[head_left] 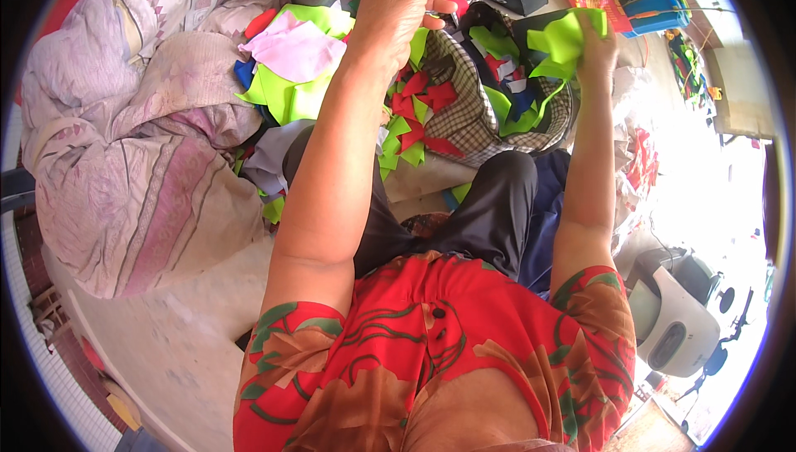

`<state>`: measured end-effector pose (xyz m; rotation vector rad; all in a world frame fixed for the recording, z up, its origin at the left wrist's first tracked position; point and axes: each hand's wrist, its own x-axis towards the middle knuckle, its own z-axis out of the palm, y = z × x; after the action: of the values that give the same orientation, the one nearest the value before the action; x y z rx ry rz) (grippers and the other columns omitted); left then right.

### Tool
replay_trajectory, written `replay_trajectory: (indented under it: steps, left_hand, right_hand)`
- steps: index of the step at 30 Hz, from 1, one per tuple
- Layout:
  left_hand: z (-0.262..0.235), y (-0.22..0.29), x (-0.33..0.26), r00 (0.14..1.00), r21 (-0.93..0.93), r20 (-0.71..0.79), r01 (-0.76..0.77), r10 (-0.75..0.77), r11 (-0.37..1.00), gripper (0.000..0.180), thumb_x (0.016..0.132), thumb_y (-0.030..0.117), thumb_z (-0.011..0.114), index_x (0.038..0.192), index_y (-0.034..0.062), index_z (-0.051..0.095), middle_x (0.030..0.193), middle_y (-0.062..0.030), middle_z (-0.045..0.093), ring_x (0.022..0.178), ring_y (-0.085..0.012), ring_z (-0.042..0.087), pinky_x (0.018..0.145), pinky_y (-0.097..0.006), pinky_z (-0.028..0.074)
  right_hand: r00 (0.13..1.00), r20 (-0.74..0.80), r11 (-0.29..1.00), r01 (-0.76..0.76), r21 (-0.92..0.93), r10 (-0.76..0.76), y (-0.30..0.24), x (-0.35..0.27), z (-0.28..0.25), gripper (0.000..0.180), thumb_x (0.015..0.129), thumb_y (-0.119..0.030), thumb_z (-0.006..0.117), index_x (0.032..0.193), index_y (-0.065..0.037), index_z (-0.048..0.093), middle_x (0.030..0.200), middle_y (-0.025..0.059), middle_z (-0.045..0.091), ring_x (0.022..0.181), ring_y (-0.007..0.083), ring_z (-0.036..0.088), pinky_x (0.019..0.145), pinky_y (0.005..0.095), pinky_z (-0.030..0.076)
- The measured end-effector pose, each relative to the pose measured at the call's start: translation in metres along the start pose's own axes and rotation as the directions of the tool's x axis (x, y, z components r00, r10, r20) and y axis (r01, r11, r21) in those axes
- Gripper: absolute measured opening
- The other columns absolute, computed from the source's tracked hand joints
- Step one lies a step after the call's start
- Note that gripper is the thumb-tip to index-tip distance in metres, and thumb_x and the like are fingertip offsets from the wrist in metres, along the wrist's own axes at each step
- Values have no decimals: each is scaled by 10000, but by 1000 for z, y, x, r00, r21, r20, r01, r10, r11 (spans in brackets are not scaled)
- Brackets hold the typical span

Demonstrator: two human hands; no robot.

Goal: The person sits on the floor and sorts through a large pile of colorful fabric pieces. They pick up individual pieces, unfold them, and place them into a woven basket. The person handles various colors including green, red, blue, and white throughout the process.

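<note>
My right hand [599, 46] is closed on a lime-green cloth scrap [564, 41], which hangs at the rim of a checked cloth sack [464, 120]. Inside the sack lie more green, red, blue and grey scraps. Raised to the left of the sack's mouth is my left hand [402, 8], its fingers loosely bent and a little apart, with nothing visible in them. Below it, red scraps [423, 95] mixed with green ones spill against the sack's side. A pink scrap [298, 44] tops a green pile beyond my left forearm.
A large heap of patterned pale cloth [157, 178] fills the left side. At far right back is a blue-and-green bag [655, 11]. A white and grey machine [676, 319] stands at right. My legs [489, 211] are folded before the sack.
</note>
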<state>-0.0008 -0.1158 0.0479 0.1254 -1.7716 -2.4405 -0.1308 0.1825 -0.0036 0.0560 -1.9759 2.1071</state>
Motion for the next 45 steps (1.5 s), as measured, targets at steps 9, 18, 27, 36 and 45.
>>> replay_trajectory:
  steps: [9,18,27,36,45]
  left_hand:
    - [21,-12,-4,997,57,68,-24,20,998,304,854,289,608,964,6,624,846,-92,661,703,-120,640,570,-224,498]
    - [54,-34,-12,961,441,140,-276,238,854,142,759,198,614,708,78,669,691,-57,647,654,-200,652,651,-352,519]
    - [50,-14,-19,996,346,17,-85,84,935,161,804,140,570,769,12,661,687,-168,655,646,-286,664,661,-365,527]
    - [44,-14,-20,983,393,-62,-133,171,910,142,786,130,584,707,21,630,668,-187,625,656,-342,639,649,-415,505]
    - [46,-15,-18,981,457,-5,-170,194,873,130,772,130,584,739,23,649,681,-171,640,667,-324,650,669,-396,513]
  right_hand:
    - [914,404,592,308,-745,32,86,-34,-2,346,736,-185,693,1059,-87,615,860,114,651,798,240,635,731,341,495]
    - [742,656,799,306,-518,141,135,-121,159,450,700,-129,735,1113,-47,577,1001,113,632,941,252,611,843,337,480]
    - [472,880,583,703,-408,47,160,-212,287,1037,578,-363,817,1421,-214,232,1378,134,327,1273,360,306,957,595,309]
    - [400,902,489,827,-279,-161,199,-209,301,321,595,-151,739,903,-199,660,869,-16,582,883,200,549,746,400,363]
    - [585,787,832,-525,180,198,109,-155,253,274,883,-87,571,1150,-41,531,1070,47,600,975,137,557,889,273,421]
